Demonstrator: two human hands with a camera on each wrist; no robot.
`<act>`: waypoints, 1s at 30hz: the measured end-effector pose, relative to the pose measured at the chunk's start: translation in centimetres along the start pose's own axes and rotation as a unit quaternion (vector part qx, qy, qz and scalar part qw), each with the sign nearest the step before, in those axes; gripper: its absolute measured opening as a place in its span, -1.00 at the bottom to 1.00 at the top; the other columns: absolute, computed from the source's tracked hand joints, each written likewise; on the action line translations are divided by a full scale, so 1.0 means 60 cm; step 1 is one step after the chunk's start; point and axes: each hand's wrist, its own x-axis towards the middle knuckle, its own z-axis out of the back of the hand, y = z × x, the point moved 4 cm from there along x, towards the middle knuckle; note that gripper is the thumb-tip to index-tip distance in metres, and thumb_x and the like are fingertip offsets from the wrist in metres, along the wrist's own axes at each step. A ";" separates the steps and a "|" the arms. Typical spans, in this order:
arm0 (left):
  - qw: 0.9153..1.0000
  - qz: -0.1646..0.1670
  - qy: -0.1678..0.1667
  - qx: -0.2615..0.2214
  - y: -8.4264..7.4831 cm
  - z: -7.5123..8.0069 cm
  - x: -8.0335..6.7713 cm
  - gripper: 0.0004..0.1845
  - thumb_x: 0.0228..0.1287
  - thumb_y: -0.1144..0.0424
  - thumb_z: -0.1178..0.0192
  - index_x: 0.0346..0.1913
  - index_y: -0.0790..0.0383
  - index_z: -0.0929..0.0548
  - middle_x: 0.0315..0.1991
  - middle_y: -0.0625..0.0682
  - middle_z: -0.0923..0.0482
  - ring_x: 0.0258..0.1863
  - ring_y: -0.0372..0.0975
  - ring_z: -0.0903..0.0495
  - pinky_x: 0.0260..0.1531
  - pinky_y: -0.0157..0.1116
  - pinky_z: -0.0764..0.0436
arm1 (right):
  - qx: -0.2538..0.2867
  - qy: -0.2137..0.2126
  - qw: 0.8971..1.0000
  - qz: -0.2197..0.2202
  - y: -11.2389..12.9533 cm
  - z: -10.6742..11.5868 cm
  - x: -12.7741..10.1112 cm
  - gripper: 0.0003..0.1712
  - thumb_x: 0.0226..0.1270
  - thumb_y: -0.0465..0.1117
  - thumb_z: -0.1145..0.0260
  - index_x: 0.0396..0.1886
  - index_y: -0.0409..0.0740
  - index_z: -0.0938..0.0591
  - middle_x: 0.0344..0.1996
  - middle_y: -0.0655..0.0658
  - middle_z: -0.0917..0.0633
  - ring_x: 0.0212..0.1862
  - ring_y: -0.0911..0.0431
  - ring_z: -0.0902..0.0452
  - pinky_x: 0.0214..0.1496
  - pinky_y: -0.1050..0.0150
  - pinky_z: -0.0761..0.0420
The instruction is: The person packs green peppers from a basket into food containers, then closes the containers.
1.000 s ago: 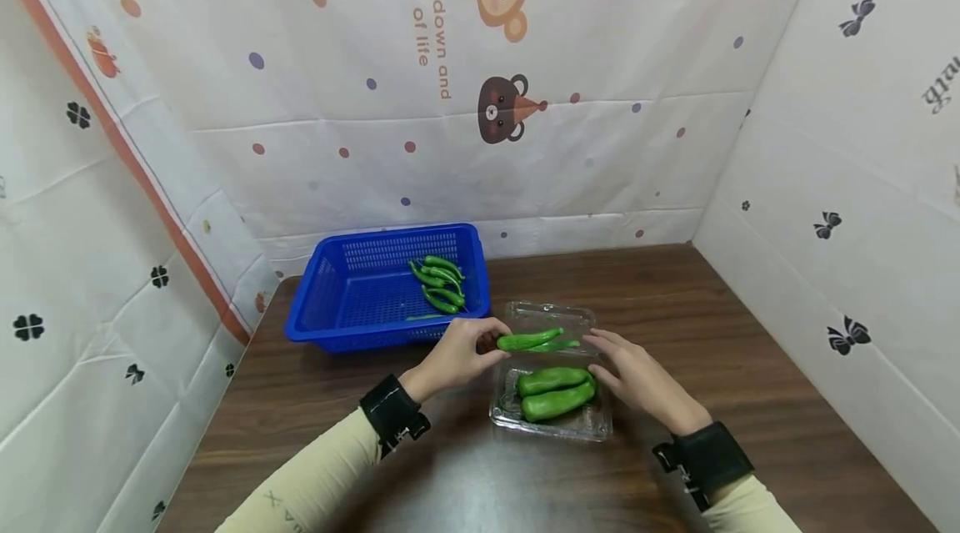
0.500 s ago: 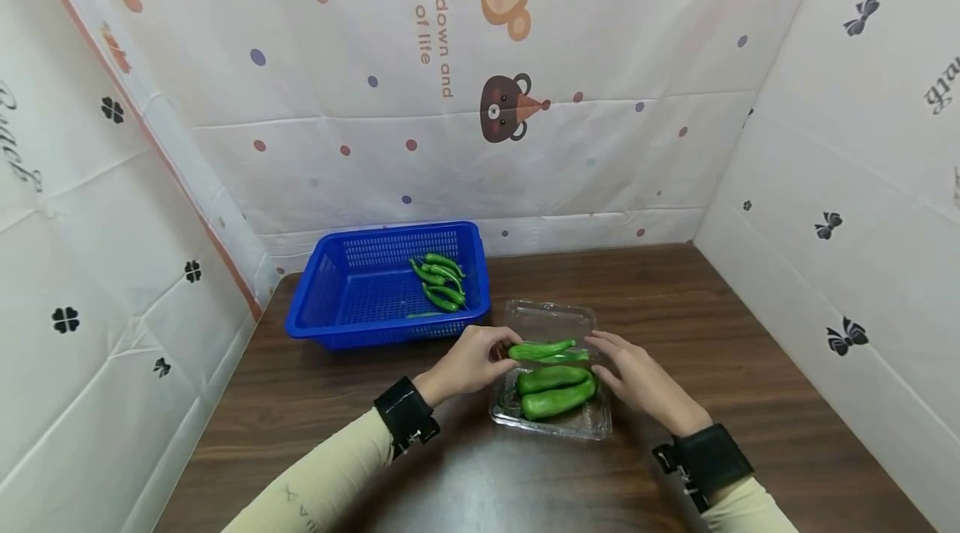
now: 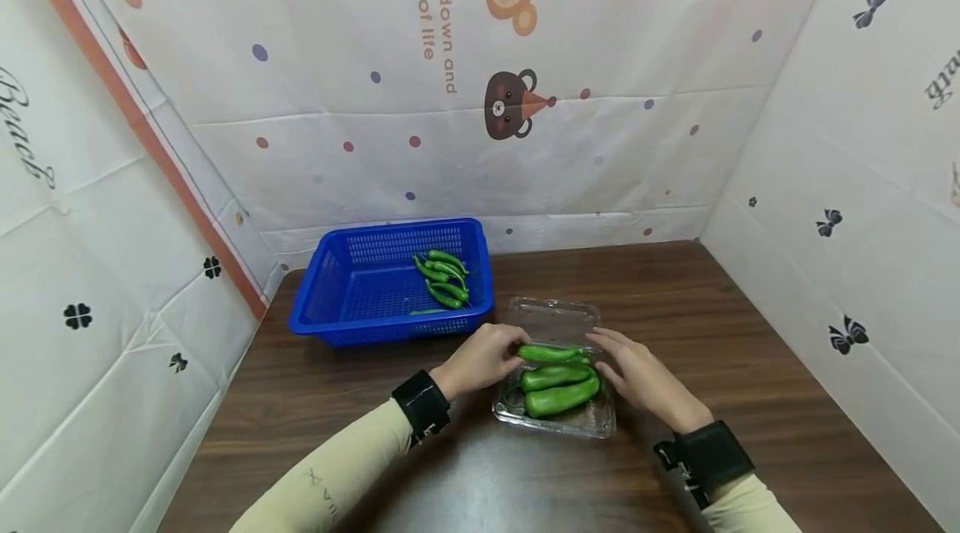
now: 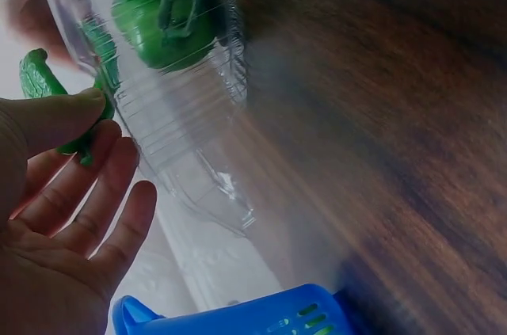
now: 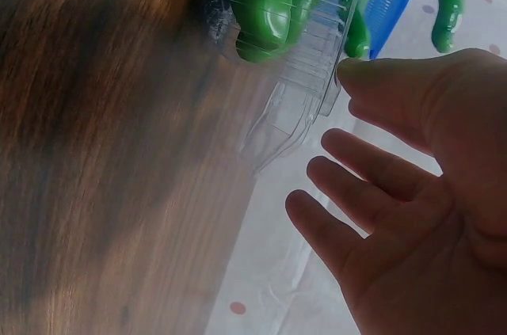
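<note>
Our left grip (image 3: pixel 487 355) pinches thin green peppers (image 3: pixel 550 354) over the clear box (image 3: pixel 553 430), just behind two fat peppers (image 3: pixel 559 398). Our right grip (image 3: pixel 641 379) holds nothing, spread loosely by the box's edge. We should lower the thin ones gently, so they don't bump, then let go.

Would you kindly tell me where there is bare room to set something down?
The table is bare between the right hand and the right wall covering, and in front of the clear container, between the sleeves. The blue basket is bare at left. Crowded: the container, with peppers inside and the left hand close.
</note>
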 end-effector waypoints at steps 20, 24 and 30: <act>0.993 -0.005 0.036 0.114 -0.005 -0.020 -0.015 -0.71 0.18 0.34 -0.50 -0.05 0.11 -0.73 -0.17 -0.09 -0.72 -0.20 -0.28 -0.60 -0.22 -0.41 -0.59 | 0.001 -0.004 1.000 0.019 0.003 -0.004 0.004 -0.47 0.40 -0.43 -0.35 0.34 -0.38 -0.52 0.27 -0.45 -0.54 0.23 -0.32 -0.55 0.15 -0.17 -0.60; 0.992 -0.012 0.038 0.116 -0.011 -0.017 -0.020 -0.71 0.18 0.34 -0.49 -0.04 0.11 -0.72 -0.15 -0.09 -0.70 -0.18 -0.27 -0.60 -0.20 -0.39 -0.59 | 0.009 -0.004 1.000 0.015 -0.002 -0.004 0.002 -0.47 0.42 -0.42 -0.34 0.36 -0.37 -0.51 0.28 -0.45 -0.54 0.25 -0.32 -0.53 0.17 -0.18 -0.58; 0.994 -0.008 0.038 0.104 -0.015 -0.017 -0.029 -0.76 0.32 0.18 -0.43 0.00 0.12 -0.74 -0.08 -0.06 -0.69 -0.10 -0.26 -0.62 -0.14 -0.39 -0.61 | 0.018 0.002 1.000 0.007 -0.008 -0.004 0.001 -0.47 0.43 -0.40 -0.33 0.37 -0.38 -0.50 0.28 -0.46 -0.53 0.25 -0.31 -0.53 0.19 -0.18 -0.57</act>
